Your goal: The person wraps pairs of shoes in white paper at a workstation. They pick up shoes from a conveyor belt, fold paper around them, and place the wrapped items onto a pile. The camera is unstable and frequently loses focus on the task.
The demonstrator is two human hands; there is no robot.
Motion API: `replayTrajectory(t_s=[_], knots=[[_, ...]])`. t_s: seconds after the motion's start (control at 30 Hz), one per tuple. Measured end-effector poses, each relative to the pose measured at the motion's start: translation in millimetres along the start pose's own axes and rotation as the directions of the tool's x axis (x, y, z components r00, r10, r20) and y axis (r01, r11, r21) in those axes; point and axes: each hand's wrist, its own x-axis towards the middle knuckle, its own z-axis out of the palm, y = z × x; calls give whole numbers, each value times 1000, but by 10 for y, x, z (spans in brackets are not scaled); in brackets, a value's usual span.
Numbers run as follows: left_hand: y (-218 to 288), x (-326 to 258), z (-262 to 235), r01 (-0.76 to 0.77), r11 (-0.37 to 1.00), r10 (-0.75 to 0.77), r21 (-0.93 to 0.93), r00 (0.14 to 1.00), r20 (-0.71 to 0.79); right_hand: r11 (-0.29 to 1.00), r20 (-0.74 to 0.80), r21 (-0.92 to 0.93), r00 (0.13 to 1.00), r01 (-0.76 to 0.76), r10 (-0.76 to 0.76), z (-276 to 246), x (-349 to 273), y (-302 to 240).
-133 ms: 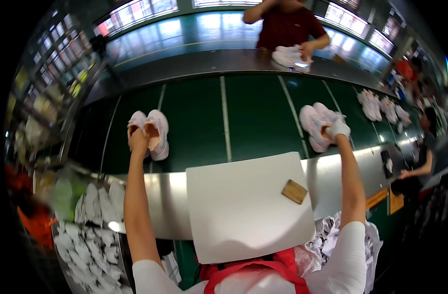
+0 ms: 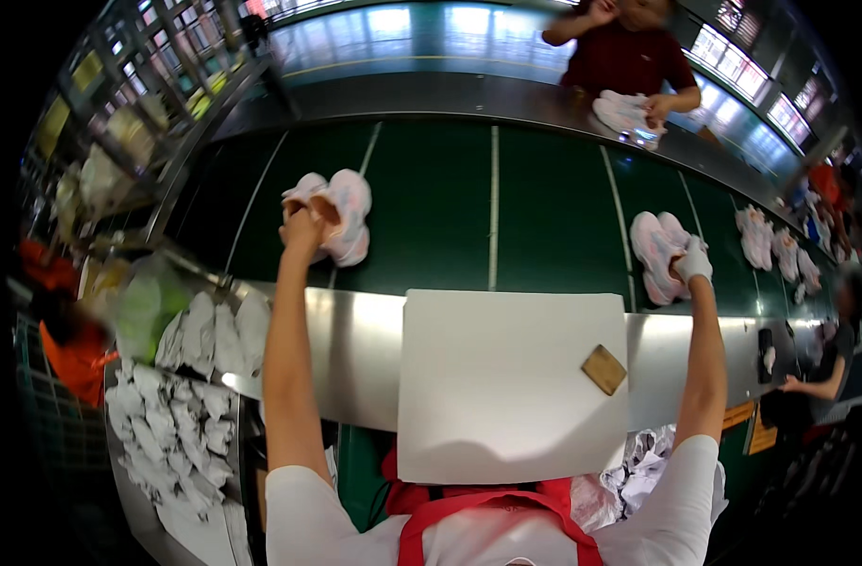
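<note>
My bare left hand is closed on the left shoe of a pale pink and white pair. That held shoe is partly hidden by my fingers, and its mate sits close against it on the green conveyor belt. On the right, my right hand wears a white glove and grips the heel end of one shoe of a similar pair. The other shoe of that pair lies alongside, touching it. Both arms are stretched forward over the belt's near edge.
A white board with a small brown block lies before me. Crumpled white paper fills a bin at left. Across the belt, a person handles a pale shoe. More shoes stand farther right.
The whole view has swung, so the belt, board and shoes appear farther right. Both hands keep hold of the shoes; their places against the belt lines look about the same.
</note>
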Motion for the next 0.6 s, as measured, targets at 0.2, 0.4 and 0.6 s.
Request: replayTrajectory(t_s=[0.2, 0.4, 0.6], knots=[[1430, -1882, -953, -272, 709, 432, -650, 897, 96, 958, -54, 223, 984, 178, -170, 278, -456, -686], [1771, -2907, -1011, -652, 558, 808, -512, 567, 158, 943, -60, 76, 946, 324, -320, 365, -992, -2028], [1692, -2984, -1022, -673, 572, 799, -469, 587, 132, 821, -93, 279, 865, 498, -493, -567, -1890, -1930]])
